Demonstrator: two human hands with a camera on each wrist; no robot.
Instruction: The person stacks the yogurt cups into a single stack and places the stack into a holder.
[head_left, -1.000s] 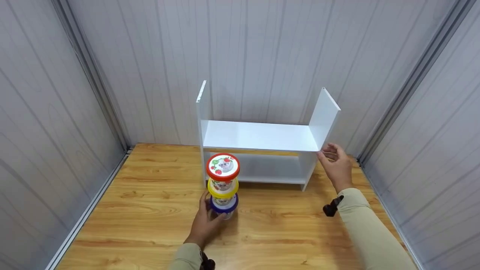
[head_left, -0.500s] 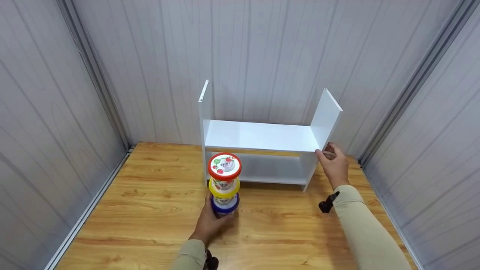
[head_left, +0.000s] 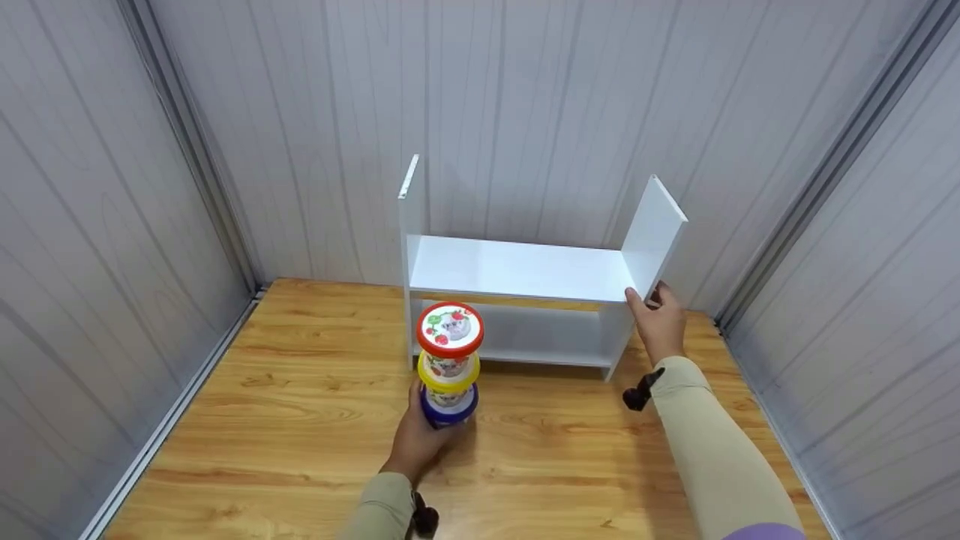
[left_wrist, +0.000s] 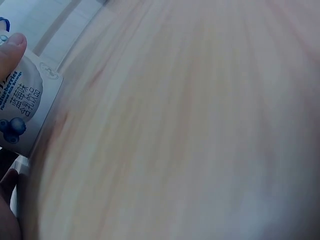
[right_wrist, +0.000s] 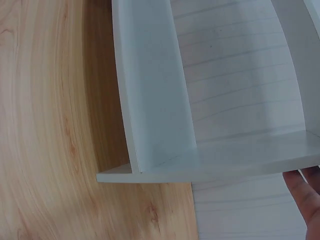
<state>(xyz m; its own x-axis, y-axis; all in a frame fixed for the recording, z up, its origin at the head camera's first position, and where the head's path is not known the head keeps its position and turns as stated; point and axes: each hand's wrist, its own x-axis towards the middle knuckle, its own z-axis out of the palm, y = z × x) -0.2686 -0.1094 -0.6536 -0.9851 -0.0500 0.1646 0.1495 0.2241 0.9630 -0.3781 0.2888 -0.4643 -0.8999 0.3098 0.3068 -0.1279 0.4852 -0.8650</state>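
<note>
pale streaked walls [head_left: 517, 97] enclose a seemingly wooden surface [head_left: 300, 420].

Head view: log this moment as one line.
left hand: grips blue-lidded cup; stacked above: yellow-lidded cup, red-lidded cup; right hand: holds white shelf, right side; white shelf: upright on table

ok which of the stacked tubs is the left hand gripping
The blue-lidded tub, the lowest of the three; the yellow-lidded tub and red-lidded tub sit above it.

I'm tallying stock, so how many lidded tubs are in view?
3, stacked: the red-lidded tub on top, the yellow-lidded tub in the middle, and the blue-lidded tub at the bottom, held by the left hand. Any behind them would be hidden.
</note>
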